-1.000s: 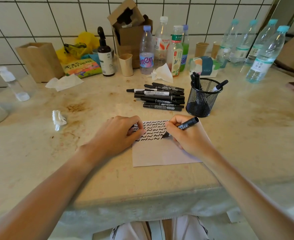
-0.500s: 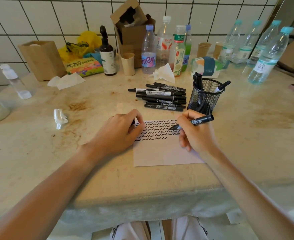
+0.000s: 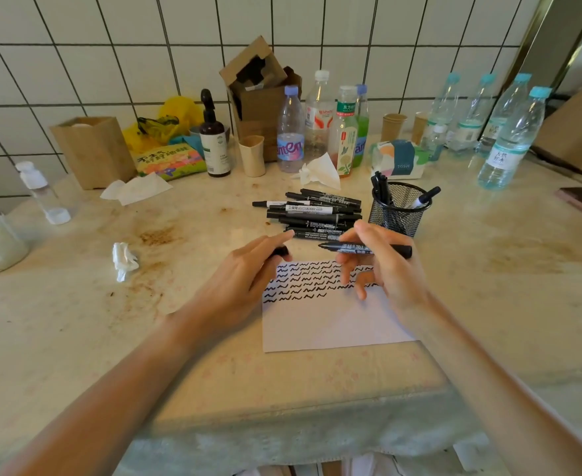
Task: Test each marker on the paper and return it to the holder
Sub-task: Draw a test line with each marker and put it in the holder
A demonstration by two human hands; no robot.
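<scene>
- Both forearms reach up from the bottom corners of the frame and meet over the paper (image 3: 330,324) at frame centre, on the stained table (image 3: 77,324).
- The right hand (image 3: 382,266) is raised just above the paper's upper right part, palm turned leftward. Thumb and index finger pinch a black marker (image 3: 368,249) held nearly level, its uncapped tip pointing left, its rear end sticking out to the right. The other fingers hang loosely curled beneath.
- The left hand (image 3: 245,273) sits at the paper's upper left corner, back of the hand up, index finger stretched out toward the marker tip. It grips a small black cap (image 3: 280,251) between thumb and curled fingers; cap and tip are near each other but apart.
- The paper carries rows of black squiggles across its upper half; the lower half is blank.
- Just beyond the hands lies a pile of black markers (image 3: 312,214), side by side on the table.
- Right of the pile stands a black mesh holder (image 3: 397,214) with several markers upright in it.
</scene>
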